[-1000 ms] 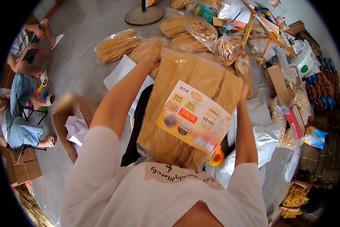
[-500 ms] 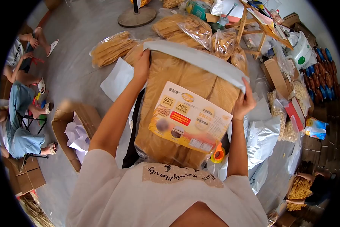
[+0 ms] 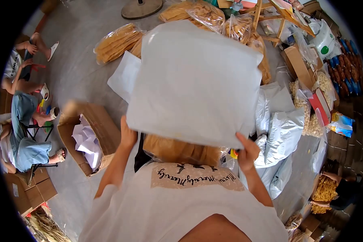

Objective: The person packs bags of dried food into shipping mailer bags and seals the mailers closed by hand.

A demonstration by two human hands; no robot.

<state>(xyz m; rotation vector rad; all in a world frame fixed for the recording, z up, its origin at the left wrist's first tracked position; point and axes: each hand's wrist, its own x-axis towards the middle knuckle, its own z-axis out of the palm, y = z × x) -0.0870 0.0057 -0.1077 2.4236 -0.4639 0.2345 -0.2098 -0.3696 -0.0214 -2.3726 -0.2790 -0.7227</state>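
Observation:
A pale grey mailing bag (image 3: 197,84) is drawn over most of a clear plastic pack of tan, flat dried sheets (image 3: 181,150). Only the pack's near end shows, close to my shirt; its printed label is hidden. At the bag's near left corner, my left hand (image 3: 128,135) has its fingers closed on the edge, partly hidden behind the bag. My right hand (image 3: 248,152) pinches the near right edge. Part of a yellow-orange tape roll (image 3: 234,153) shows beside that hand.
An open cardboard box (image 3: 104,133) with crumpled paper stands to the left. Filled silvery mailing bags (image 3: 284,133) lie to the right. Bagged tan sheets (image 3: 119,42) and a wooden stand (image 3: 284,18) are ahead. Seated people are at the left edge; another person's arms show lower right.
Both hands have come down toward my body, pulling the mailing bag's edge over the pack. The label and most of the tan sheets are now covered.

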